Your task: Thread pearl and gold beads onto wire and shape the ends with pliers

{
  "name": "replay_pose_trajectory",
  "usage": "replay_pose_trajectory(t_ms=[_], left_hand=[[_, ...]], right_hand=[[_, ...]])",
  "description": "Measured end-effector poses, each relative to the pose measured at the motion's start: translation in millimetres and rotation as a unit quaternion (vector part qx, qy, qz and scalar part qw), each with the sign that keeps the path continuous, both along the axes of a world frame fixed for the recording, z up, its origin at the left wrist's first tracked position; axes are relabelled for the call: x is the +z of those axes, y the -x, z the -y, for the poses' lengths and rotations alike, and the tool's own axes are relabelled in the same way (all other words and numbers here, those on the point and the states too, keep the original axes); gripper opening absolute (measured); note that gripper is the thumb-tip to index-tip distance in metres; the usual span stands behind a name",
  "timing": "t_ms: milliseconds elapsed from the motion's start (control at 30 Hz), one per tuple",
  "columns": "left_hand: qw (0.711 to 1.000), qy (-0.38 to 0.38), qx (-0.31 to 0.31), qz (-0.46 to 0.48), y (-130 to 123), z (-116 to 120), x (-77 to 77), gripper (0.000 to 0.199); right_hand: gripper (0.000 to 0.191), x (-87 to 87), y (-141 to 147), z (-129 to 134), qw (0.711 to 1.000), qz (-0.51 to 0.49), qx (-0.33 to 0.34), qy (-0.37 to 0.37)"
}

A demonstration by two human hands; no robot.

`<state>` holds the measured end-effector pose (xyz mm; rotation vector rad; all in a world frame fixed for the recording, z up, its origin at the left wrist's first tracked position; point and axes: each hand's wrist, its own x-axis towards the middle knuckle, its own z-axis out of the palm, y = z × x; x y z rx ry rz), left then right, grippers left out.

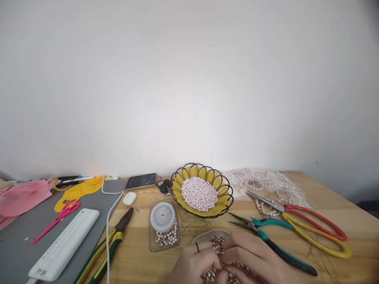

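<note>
Gently now: your left hand and right hand seem pinched shut on the brown beads; keep them over the dish.

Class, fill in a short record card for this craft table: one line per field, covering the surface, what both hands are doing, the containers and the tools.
surface: wooden table
left hand: pinching beadwork, ring on one finger
right hand: pinching the same beadwork
under hands: shallow dish of beads
behind: wire basket of pale pearl beads
left of dish: clear box with thread spool and beads
right: teal pliers, red-yellow scissors
left: green-yellow pliers, pink scissors
</note>
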<state>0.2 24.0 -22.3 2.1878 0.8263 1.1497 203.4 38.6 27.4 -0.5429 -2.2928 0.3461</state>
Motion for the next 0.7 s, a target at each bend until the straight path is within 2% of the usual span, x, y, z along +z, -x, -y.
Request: replay_pose_trajectory(t_ms=[133, 267, 367, 467, 533, 633, 667, 700], left_hand=[[1.000, -0.005, 0.004, -0.010, 6.0, 3.2, 2.9, 0.020], [1.000, 0.019, 0.010, -0.010, 10.7, 5.1, 4.3, 0.022], [0.997, 0.070, 0.017, 0.000, 12.3, 7.4, 3.4, 0.019], [0.984, 0.176, 0.008, 0.017, 12.9, 10.7, 4.8, 0.024], [0.971, 0.237, -0.003, 0.033, 12.3, 12.4, 8.1, 0.031], [0.959, 0.274, -0.017, 0.066, 9.4, 13.4, 15.4, 0.040], [0.957, 0.279, -0.023, 0.080, 8.1, 13.4, 17.7, 0.043], [0.953, 0.289, -0.025, 0.089, 6.6, 13.5, 19.6, 0.043]], right_hand=[[0.022, -3.8, -10.6, -9.2, 0.999, -0.025, -0.030, 0.007], [0.020, -6.9, -21.6, -17.1, 0.995, -0.075, -0.052, 0.049], [0.013, -9.9, -20.3, -11.6, 0.986, -0.104, -0.053, 0.118], [0.007, -14.5, -9.4, 0.7, 0.970, -0.125, -0.038, 0.206], [0.008, -18.5, -0.7, 8.1, 0.939, -0.151, -0.010, 0.308], [0.018, -25.1, 8.2, 13.7, 0.843, -0.211, 0.053, 0.491], [0.021, -27.0, 9.4, 14.2, 0.814, -0.227, 0.069, 0.531], [0.022, -28.7, 9.8, 14.1, 0.796, -0.236, 0.076, 0.552]])
